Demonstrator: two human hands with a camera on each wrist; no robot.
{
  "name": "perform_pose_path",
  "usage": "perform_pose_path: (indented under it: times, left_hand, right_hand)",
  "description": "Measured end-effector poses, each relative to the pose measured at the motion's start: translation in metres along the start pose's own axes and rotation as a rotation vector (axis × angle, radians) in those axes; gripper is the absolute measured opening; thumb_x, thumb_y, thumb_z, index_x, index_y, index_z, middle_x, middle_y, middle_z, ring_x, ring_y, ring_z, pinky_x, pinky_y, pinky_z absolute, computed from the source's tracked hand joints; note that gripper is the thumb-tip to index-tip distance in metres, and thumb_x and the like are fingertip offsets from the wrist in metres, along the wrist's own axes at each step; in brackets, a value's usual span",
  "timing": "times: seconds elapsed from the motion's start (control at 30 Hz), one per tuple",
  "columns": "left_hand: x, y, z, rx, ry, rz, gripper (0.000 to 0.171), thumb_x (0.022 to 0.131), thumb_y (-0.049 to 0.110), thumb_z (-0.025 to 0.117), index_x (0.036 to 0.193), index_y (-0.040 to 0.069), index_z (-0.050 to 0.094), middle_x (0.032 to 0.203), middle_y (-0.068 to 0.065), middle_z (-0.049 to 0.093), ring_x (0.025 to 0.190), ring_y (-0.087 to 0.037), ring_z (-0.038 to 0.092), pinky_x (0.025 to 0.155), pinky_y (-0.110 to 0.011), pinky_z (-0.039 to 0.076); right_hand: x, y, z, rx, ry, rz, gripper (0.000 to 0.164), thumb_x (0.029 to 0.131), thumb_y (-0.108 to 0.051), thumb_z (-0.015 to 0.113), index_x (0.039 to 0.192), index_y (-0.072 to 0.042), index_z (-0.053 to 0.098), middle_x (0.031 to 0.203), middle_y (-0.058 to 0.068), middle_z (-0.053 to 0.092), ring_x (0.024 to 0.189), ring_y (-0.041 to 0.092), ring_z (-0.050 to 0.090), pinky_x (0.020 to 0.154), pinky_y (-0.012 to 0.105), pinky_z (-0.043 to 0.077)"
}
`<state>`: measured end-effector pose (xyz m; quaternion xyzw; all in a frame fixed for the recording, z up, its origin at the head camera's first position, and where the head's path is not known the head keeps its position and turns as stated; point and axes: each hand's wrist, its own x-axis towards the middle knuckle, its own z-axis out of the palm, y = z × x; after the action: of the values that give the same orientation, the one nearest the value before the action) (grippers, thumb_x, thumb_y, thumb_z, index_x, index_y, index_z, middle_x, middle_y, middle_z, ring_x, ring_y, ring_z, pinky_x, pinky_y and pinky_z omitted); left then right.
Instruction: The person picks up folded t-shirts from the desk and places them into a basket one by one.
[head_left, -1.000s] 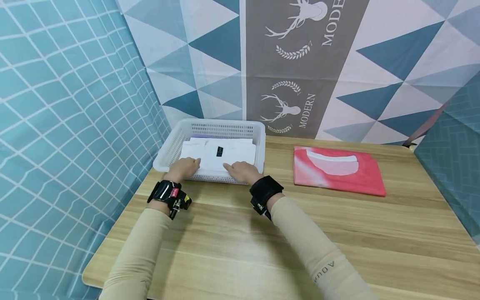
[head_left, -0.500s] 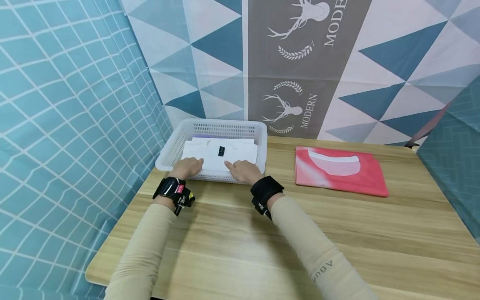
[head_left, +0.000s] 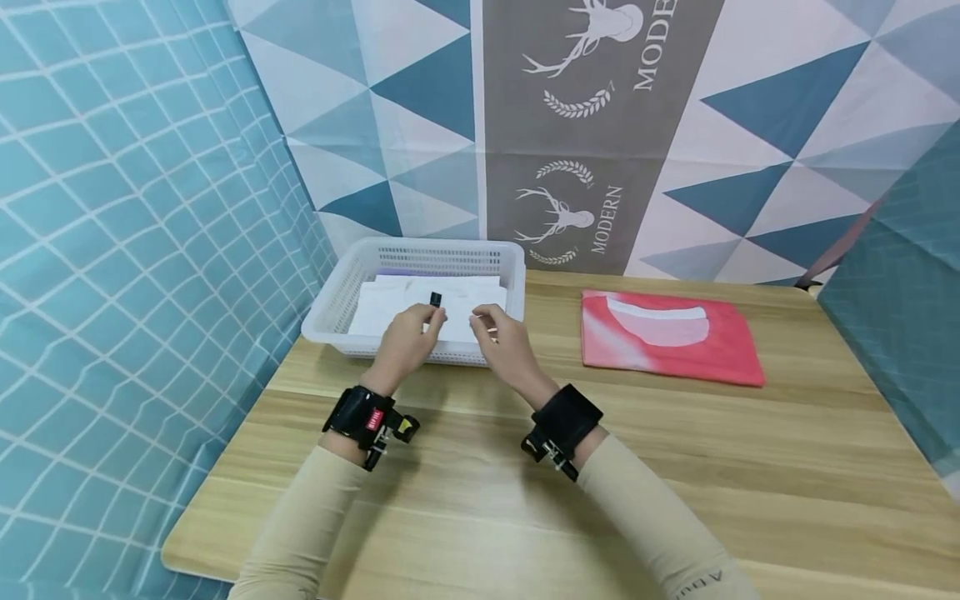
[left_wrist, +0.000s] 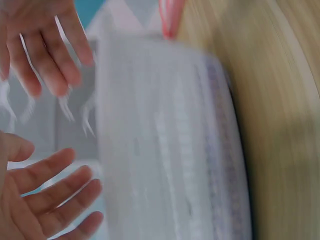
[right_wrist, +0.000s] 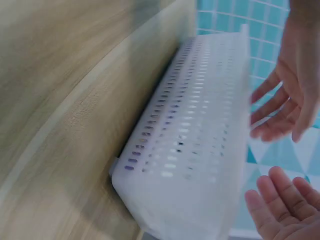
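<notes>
Inside the white plastic basket lies a folded white garment with a small black label. A strip of purple shows behind it. My left hand is raised over the basket's front edge, overlapping the garment in the head view. Opposite it, my right hand hovers by the front right of the basket. Both hands are relaxed, fingers slightly bent and holding nothing. The wrist views show gaps between the fingers and the basket's slotted side.
A folded red-and-white cloth item lies on the wooden table, right of the basket. Blue grid-patterned sheeting covers the left side, and a patterned backdrop stands behind the table.
Both hands have come up off the garment at the basket's front edge and moved closer together. The garment and basket have stayed in place, as has the red cloth item.
</notes>
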<state>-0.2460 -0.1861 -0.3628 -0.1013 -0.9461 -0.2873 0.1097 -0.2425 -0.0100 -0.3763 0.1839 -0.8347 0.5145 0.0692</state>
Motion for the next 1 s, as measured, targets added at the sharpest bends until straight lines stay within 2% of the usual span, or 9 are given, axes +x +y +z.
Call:
perform_pose_path:
  times: [0.13,0.23,0.33,0.43,0.63,0.7,0.83,0.93,1.0]
  left_hand:
    - [-0.006,0.031,0.015,-0.099,0.109,0.151,0.029,0.101,0.018,0.046,0.101,0.0,0.069,0.105,-0.017,0.07,0.101,-0.03,0.066,0.09,-0.042,0.053]
    - [-0.012,0.053,0.028,-0.165,0.147,0.242,0.024,0.1,0.014,0.049,0.098,0.001,0.068,0.099,-0.014,0.07,0.095,-0.025,0.067,0.086,-0.037,0.055]
    - [-0.018,0.071,0.041,-0.214,0.134,0.314,0.021,0.099,0.013,0.05,0.097,0.001,0.067,0.096,-0.012,0.07,0.089,-0.022,0.066,0.082,-0.033,0.056]
    - [-0.021,0.083,0.056,-0.254,0.081,0.335,0.02,0.099,0.013,0.051,0.097,0.001,0.067,0.097,-0.012,0.069,0.088,-0.021,0.067,0.08,-0.03,0.057]
    - [-0.014,0.093,0.091,-0.319,-0.053,0.231,0.024,0.1,0.016,0.049,0.106,0.0,0.066,0.104,-0.014,0.07,0.093,-0.022,0.067,0.081,-0.028,0.057]
    - [-0.009,0.094,0.103,-0.364,-0.088,0.181,0.024,0.1,0.015,0.05,0.108,-0.001,0.065,0.105,-0.015,0.071,0.096,-0.024,0.067,0.083,-0.03,0.057]
    - [0.001,0.095,0.128,-0.485,-0.163,0.035,0.025,0.099,0.014,0.05,0.112,-0.002,0.063,0.11,-0.019,0.069,0.103,-0.029,0.066,0.089,-0.036,0.055]
    - [0.005,0.094,0.15,-0.562,-0.215,-0.07,0.028,0.098,0.013,0.05,0.118,-0.003,0.061,0.118,-0.021,0.066,0.109,-0.032,0.064,0.093,-0.038,0.053]
    - [0.005,0.094,0.164,-0.6,-0.235,-0.121,0.03,0.098,0.012,0.049,0.122,-0.004,0.058,0.123,-0.022,0.063,0.113,-0.034,0.062,0.095,-0.039,0.053]
  right_hand:
    - [-0.013,0.006,-0.018,0.079,0.086,0.029,0.029,0.1,-0.018,0.049,0.117,0.002,0.06,0.11,0.02,0.069,0.104,0.031,0.067,0.089,0.042,0.056]
    - [-0.02,0.014,-0.034,0.107,0.138,0.085,0.029,0.1,-0.02,0.05,0.116,0.002,0.061,0.108,0.021,0.07,0.103,0.032,0.066,0.089,0.043,0.056]
    - [-0.027,0.022,-0.051,0.106,0.168,0.143,0.032,0.101,-0.024,0.048,0.116,0.0,0.061,0.108,0.02,0.069,0.103,0.031,0.065,0.089,0.043,0.055]
    - [-0.032,0.031,-0.068,0.101,0.178,0.198,0.033,0.102,-0.026,0.045,0.119,-0.001,0.06,0.111,0.02,0.067,0.105,0.03,0.064,0.089,0.042,0.055]
    - [-0.041,0.058,-0.1,0.085,0.186,0.321,0.037,0.103,-0.025,0.042,0.126,0.001,0.055,0.119,0.024,0.064,0.109,0.036,0.062,0.092,0.045,0.054]
    - [-0.044,0.071,-0.111,0.072,0.178,0.387,0.039,0.104,-0.024,0.04,0.129,0.003,0.051,0.122,0.025,0.062,0.114,0.037,0.06,0.096,0.045,0.051]
    - [-0.049,0.101,-0.136,0.019,0.189,0.569,0.044,0.103,-0.025,0.035,0.133,0.005,0.049,0.128,0.026,0.056,0.117,0.037,0.055,0.098,0.043,0.048]
    - [-0.059,0.122,-0.159,-0.006,0.226,0.717,0.048,0.102,-0.025,0.032,0.138,0.004,0.046,0.127,0.027,0.056,0.111,0.035,0.057,0.092,0.039,0.049]
    - [-0.067,0.137,-0.175,-0.023,0.262,0.797,0.046,0.1,-0.024,0.033,0.132,0.004,0.051,0.112,0.021,0.063,0.097,0.028,0.062,0.083,0.033,0.05]
